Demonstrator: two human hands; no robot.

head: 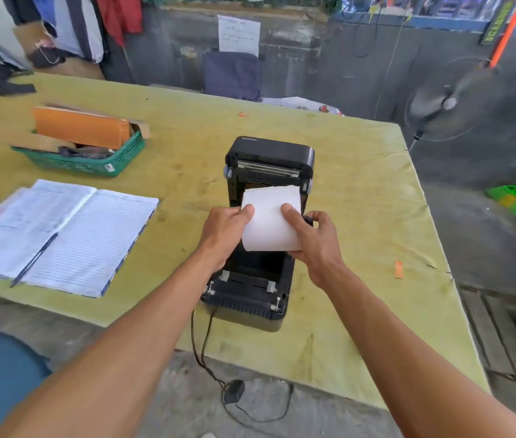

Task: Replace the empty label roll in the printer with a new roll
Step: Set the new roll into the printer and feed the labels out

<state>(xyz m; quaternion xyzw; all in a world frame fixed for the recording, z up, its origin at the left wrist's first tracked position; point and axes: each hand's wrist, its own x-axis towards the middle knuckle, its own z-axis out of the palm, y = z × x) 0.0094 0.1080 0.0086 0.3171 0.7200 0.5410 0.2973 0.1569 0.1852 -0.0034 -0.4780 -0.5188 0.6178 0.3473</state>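
Left hand (pixel 225 223) and right hand (pixel 313 237) grip white label roll (pixel 271 220) from both sides, fingers curled around it, over open printer (pixel 260 248) on table (pixel 361 216).

Black label printer (pixel 250 306), lid tipped up and back, bay open, standing lengthwise close to the near edge of the tabletop (pixel 361 216). White label roll (pixel 271 222), plain and full, axis crosswise, held just over the open bay between left hand (pixel 226 230) and right hand (pixel 318 240).
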